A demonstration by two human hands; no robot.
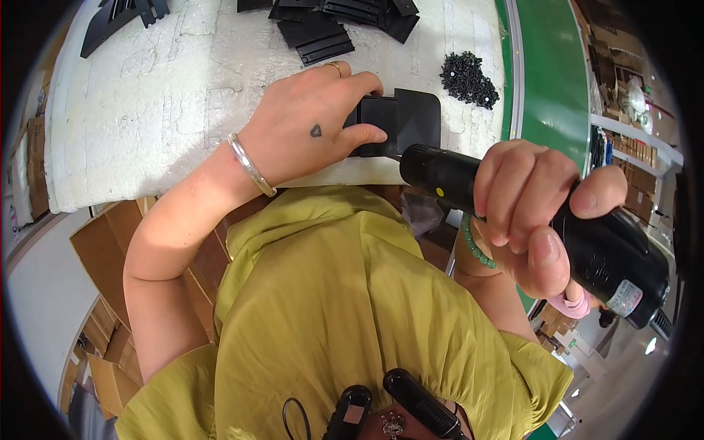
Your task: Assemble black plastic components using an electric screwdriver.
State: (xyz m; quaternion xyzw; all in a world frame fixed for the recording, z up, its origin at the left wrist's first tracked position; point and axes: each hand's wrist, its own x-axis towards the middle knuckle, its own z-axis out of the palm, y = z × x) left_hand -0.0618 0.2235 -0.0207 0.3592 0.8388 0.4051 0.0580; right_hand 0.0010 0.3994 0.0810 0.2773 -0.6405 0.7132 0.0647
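My left hand [319, 121] grips a flat black plastic part [418, 121] at the near edge of the white-covered table, thumb on top and fingers along its far side. My right hand [539, 198] is wrapped round a thick black electric screwdriver [440, 172], held at a slant with its cord end toward the lower right. The screwdriver's nose meets the near side of the black part; its bit tip is too small to make out. A pile of small black screws [469, 79] lies on the table to the right of the part.
More black plastic parts [323, 40] are heaped at the far middle of the table [183, 110], with another group [121, 22] at the far left. A green surface [546, 73] runs past the table's right side. Cardboard boxes [110, 242] stand below on the left.
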